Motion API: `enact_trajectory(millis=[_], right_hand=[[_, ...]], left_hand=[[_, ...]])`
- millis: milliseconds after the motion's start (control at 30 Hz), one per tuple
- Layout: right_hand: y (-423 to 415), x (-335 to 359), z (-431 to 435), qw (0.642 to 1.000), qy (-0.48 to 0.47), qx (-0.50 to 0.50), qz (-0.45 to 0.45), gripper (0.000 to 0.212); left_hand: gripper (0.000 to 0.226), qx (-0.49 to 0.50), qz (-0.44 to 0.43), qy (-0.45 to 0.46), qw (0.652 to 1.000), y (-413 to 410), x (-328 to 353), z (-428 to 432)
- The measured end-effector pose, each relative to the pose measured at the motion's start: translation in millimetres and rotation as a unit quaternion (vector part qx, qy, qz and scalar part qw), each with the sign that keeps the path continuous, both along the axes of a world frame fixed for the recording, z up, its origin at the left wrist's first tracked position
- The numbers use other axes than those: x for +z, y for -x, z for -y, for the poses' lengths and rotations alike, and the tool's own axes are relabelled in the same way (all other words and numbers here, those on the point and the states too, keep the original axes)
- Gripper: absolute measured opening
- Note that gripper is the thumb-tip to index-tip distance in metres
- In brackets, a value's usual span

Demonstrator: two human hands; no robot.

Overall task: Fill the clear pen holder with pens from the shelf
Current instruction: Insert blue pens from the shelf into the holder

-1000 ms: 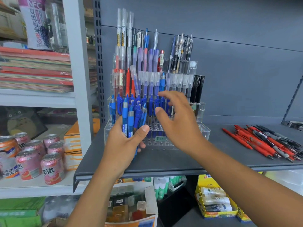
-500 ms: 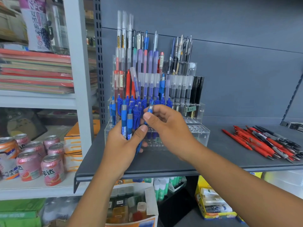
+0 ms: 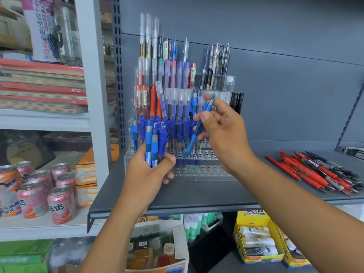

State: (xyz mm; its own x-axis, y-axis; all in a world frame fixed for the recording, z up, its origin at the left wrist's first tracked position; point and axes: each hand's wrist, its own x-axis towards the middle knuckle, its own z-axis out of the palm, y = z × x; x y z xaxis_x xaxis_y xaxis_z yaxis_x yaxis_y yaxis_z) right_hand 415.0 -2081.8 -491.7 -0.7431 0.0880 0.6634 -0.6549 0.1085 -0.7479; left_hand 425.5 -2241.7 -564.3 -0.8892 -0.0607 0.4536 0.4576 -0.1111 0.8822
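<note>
My left hand (image 3: 146, 174) grips a bundle of blue pens (image 3: 151, 148) upright, its fingers (image 3: 167, 161) curled round the barrels, just in front of the left front corner of the clear pen holder (image 3: 206, 171). My right hand (image 3: 226, 134) pinches a single blue pen (image 3: 198, 128) between thumb and forefinger. The pen is tilted, with its clicker end up to the right and its tip down to the left. That tip sits at the holes of a lower tier, about the middle of the holder; the clear plastic blurs things there, so it may be just inside a hole or just above one.

The holder stands at the back left of the grey shelf (image 3: 197, 196), against the rear panel, its tiers stepping upward. The back tiers are packed with upright pens, and a row of blue ones stands just behind my pen tip. A small price label sits on the front tier.

Towards the shelf's right edge, well apart from the holder, lies a heap of red and black pens (image 3: 315, 172). Pink drink cans (image 3: 61, 203) stand on the white shelf to the left.
</note>
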Motion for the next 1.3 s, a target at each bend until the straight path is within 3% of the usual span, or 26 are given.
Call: enact_trajectory(millis=[133,267,667,1000,1133,1300], right_hand=[[6,5,-8,0.999,-0.029,-0.043,-0.005,0.054],[11,7,-14,0.993,-0.056,-0.093,-0.047,0.05],[22,3,-32,0.982,-0.096,-0.161,-0.033,0.051],[27,-9,-33,0.983,-0.095,-0.156,-0.006,0.048],[27,-14,-29,0.984,-0.104,-0.145,0.001,0.046],[25,-21,-29,0.982,-0.108,-0.151,0.011,0.036]], left_hand=[[0.018,0.008,0.007,-0.001,1.0,2,0,1],[0.019,0.016,0.02,-0.007,1.0,1,1,1],[0.013,0.01,0.025,-0.001,1.0,0,1,0],[0.03,0.009,0.033,-0.002,0.999,2,-1,1],[0.014,0.008,0.032,-0.007,0.999,2,0,1],[0.013,0.008,0.029,-0.004,1.0,1,1,1]])
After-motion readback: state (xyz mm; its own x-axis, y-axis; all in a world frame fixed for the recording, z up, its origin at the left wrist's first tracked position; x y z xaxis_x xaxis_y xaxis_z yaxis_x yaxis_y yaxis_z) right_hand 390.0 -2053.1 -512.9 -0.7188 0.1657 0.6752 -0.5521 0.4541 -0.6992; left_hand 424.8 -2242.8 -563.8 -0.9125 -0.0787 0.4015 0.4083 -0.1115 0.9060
